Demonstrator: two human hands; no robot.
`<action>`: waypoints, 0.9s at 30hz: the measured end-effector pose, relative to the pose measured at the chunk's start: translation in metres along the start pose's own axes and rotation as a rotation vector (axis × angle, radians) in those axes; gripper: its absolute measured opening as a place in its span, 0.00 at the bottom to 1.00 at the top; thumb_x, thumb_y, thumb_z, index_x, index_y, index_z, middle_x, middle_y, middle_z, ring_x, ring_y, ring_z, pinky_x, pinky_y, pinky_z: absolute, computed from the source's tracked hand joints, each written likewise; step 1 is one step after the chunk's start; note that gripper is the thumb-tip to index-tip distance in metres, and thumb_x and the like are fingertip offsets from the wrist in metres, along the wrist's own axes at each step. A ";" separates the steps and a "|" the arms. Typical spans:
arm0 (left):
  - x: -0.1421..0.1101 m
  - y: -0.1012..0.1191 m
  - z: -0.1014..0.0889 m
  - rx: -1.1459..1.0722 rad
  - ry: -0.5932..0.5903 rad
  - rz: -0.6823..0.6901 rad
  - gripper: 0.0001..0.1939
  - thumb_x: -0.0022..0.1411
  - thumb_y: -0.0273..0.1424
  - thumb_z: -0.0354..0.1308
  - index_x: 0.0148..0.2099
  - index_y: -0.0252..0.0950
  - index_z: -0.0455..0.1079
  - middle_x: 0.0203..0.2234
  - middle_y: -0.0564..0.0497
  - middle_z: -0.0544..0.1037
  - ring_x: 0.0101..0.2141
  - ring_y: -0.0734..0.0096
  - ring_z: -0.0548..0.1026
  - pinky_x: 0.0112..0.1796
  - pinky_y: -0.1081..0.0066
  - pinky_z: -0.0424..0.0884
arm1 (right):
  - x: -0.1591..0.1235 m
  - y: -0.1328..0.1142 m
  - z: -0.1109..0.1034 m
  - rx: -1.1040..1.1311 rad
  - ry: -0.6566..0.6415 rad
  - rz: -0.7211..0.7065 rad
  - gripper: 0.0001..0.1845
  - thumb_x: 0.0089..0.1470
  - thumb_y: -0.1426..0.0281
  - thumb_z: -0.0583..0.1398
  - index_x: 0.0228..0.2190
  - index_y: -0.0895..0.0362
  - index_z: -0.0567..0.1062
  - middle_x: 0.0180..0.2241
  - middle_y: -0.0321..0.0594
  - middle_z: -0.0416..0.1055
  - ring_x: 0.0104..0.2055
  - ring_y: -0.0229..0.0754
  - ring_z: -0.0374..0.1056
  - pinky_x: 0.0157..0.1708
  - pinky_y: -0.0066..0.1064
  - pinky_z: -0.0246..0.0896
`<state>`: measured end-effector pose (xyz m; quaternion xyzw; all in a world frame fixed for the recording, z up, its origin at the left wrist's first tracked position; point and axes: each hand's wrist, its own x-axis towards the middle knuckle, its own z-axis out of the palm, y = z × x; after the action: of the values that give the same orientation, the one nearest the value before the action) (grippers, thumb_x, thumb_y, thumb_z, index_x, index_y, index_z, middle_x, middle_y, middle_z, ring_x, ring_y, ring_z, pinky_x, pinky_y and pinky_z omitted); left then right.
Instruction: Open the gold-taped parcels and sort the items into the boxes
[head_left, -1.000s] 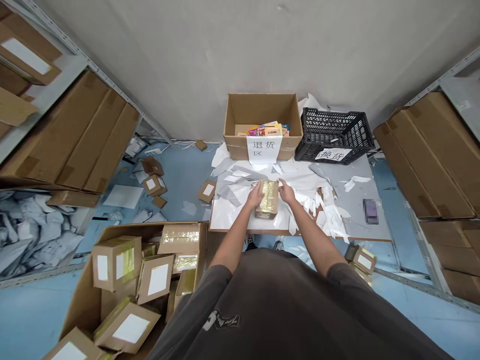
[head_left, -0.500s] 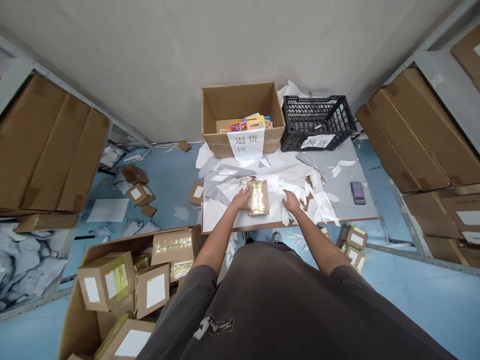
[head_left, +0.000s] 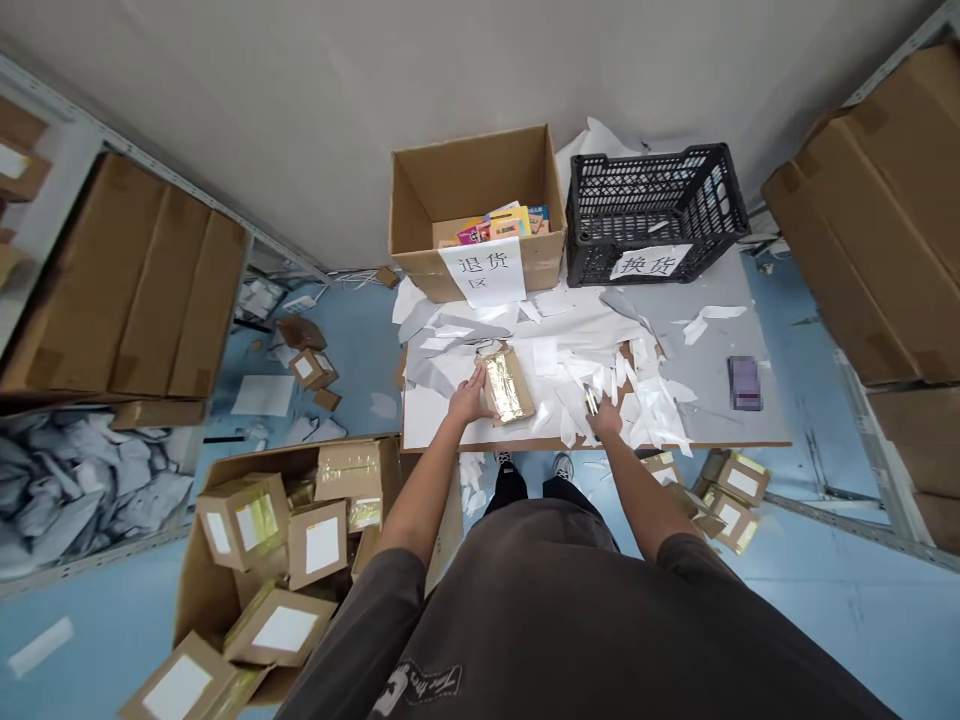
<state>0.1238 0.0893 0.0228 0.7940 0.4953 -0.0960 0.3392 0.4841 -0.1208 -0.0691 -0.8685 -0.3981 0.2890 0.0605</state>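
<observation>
A small cardboard parcel [head_left: 507, 386] with shiny yellowish tape along its top lies slightly turned on the paper-strewn table [head_left: 427, 430]. My left hand [head_left: 469, 396] grips its left edge, thumb near the lower corner and fingers along the side. To the right of the parcel, my right hand [head_left: 606, 415] is closed around a small dark tool that looks like a utility knife [head_left: 592, 400]; its tip points up and away from me. Torn white paper strips [head_left: 652, 400] lie around and beyond the right hand.
An open carton [head_left: 420, 262] holding colourful boxes or books stands at the back, beside a black plastic crate [head_left: 652, 225]. A purple phone-like item [head_left: 745, 383] lies on the right. A big carton [head_left: 191, 580] of parcels is at lower left; shelves flank both sides.
My right hand has closed on the knife-like tool among the paper strips. The parcel has turned a little under my left hand. The camera view has shifted.
</observation>
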 end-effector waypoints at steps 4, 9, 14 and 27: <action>-0.001 0.007 0.005 -0.046 0.013 -0.053 0.78 0.35 0.48 0.82 0.80 0.44 0.41 0.78 0.44 0.40 0.72 0.37 0.53 0.66 0.54 0.59 | 0.000 -0.007 -0.009 0.007 0.069 0.098 0.35 0.55 0.64 0.65 0.61 0.64 0.69 0.54 0.63 0.75 0.56 0.62 0.73 0.52 0.48 0.70; 0.000 0.017 0.004 -0.114 0.022 -0.103 0.78 0.32 0.45 0.83 0.80 0.47 0.43 0.78 0.45 0.42 0.71 0.32 0.53 0.65 0.51 0.61 | -0.007 -0.069 -0.049 0.128 0.134 -0.050 0.30 0.60 0.61 0.59 0.61 0.61 0.67 0.42 0.52 0.80 0.44 0.58 0.77 0.45 0.45 0.71; -0.004 0.029 0.012 -0.226 0.071 -0.095 0.79 0.30 0.46 0.83 0.79 0.46 0.45 0.78 0.42 0.44 0.71 0.28 0.51 0.65 0.46 0.59 | -0.016 -0.188 -0.063 0.119 -0.042 -0.480 0.35 0.64 0.66 0.55 0.70 0.53 0.58 0.48 0.46 0.81 0.44 0.51 0.78 0.46 0.38 0.70; -0.011 0.037 0.022 -0.090 0.028 -0.108 0.73 0.45 0.56 0.73 0.80 0.52 0.31 0.79 0.54 0.34 0.68 0.33 0.53 0.62 0.45 0.63 | -0.033 -0.281 -0.050 -0.479 -0.224 -0.410 0.52 0.58 0.69 0.68 0.75 0.56 0.51 0.53 0.55 0.79 0.54 0.57 0.76 0.48 0.36 0.65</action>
<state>0.1538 0.0572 0.0282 0.7513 0.5459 -0.0806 0.3621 0.3098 0.0512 0.0814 -0.7226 -0.6255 0.2628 -0.1325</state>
